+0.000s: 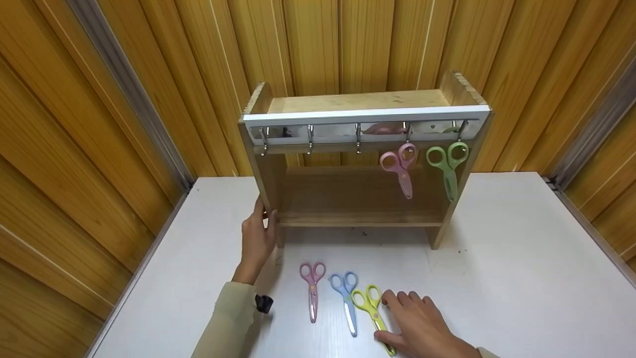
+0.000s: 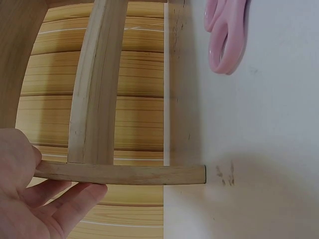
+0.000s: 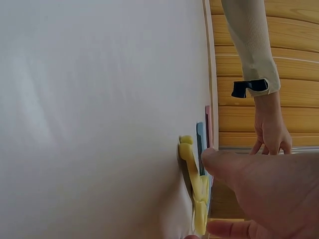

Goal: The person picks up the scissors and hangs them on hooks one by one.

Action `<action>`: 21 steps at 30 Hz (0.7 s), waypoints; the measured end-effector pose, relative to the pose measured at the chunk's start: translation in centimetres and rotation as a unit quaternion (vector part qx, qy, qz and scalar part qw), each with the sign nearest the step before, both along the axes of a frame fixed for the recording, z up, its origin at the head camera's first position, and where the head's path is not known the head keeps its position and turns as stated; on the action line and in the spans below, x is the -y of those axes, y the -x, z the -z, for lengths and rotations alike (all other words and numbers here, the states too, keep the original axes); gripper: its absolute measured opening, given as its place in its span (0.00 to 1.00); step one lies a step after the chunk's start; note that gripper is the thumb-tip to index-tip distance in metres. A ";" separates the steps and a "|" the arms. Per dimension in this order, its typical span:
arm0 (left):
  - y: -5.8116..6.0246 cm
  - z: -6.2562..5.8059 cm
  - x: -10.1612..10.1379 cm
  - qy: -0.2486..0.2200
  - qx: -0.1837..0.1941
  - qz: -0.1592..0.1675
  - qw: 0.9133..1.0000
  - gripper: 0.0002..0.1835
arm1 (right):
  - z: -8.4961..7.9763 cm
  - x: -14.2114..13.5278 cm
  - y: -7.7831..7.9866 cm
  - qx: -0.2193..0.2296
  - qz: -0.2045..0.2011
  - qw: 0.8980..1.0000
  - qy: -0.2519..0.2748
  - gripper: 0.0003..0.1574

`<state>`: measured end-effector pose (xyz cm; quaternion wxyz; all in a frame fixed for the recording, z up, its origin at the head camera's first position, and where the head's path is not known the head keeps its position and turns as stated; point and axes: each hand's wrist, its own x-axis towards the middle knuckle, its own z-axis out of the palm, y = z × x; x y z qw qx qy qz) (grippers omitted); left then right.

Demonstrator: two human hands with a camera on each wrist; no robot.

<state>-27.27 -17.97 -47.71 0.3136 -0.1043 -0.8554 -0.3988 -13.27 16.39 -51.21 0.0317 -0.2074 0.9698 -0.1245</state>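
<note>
My left hand [image 1: 256,238] grips the lower front edge of the wooden rack's left side panel [image 2: 124,174], thumb on one face and fingers on the other. My right hand [image 1: 420,323] is low over the yellow scissors [image 1: 373,311], fingertips beside a handle loop and thumb across the blade. Those scissors lie on the white table. Left of them lie the blue scissors [image 1: 346,298] and a pink pair [image 1: 312,291], handles toward the rack. Another pink pair [image 1: 401,169] and green scissors [image 1: 449,166] hang from the rack's right-hand hooks.
The wooden rack [image 1: 357,219] stands on the white table [image 1: 516,278], with a hook rail [image 1: 293,119] along its upper front. Three hooks at the left carry nothing. Wood-look panels [image 1: 318,44] close off the back and sides.
</note>
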 end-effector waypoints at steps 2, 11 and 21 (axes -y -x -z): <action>0.0 0.0 -0.1 -0.001 0.006 -0.001 1.000 0.28 | 0.1 -0.1 -0.1 -0.002 -0.005 1.000 -0.005 0.42; 0.0 0.1 0.0 -0.001 0.012 -0.002 1.000 0.28 | 0.2 -0.6 0.1 -0.034 -0.007 0.999 -0.001 0.23; 0.0 0.1 0.0 0.001 0.008 -0.002 1.000 0.28 | 0.2 -1.1 0.9 -0.084 -0.003 0.996 0.031 0.12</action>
